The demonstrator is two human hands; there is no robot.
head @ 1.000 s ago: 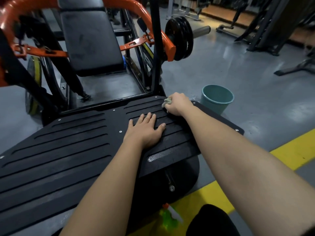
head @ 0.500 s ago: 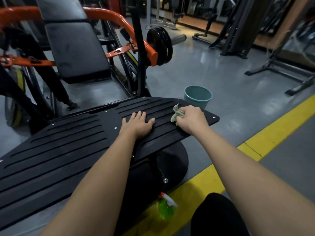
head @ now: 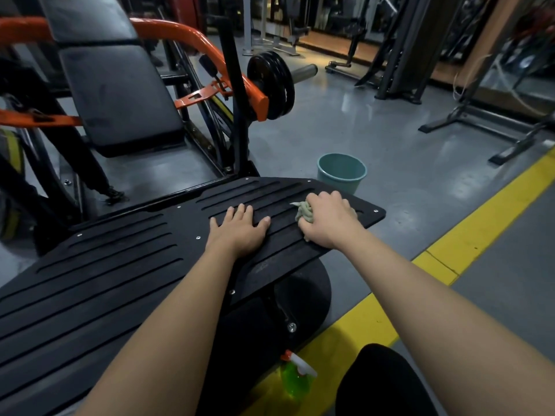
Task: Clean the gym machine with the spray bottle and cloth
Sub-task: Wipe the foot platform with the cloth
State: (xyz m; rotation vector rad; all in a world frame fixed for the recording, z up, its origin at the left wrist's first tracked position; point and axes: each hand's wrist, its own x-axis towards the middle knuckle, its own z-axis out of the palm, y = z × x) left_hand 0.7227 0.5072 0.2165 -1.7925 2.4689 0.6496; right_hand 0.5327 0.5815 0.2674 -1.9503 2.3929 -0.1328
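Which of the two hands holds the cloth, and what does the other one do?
The right hand grips the bunched cloth on the black footplate; the left hand lies flat there, holding nothing.

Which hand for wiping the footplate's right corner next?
Right. The right hand grips the cloth on the footplate beside that corner; the left hand lies flat on it, holding nothing.

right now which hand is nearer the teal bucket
Right. The right hand grips the cloth just short of the bucket; the left hand lies flat on the footplate, farther left.
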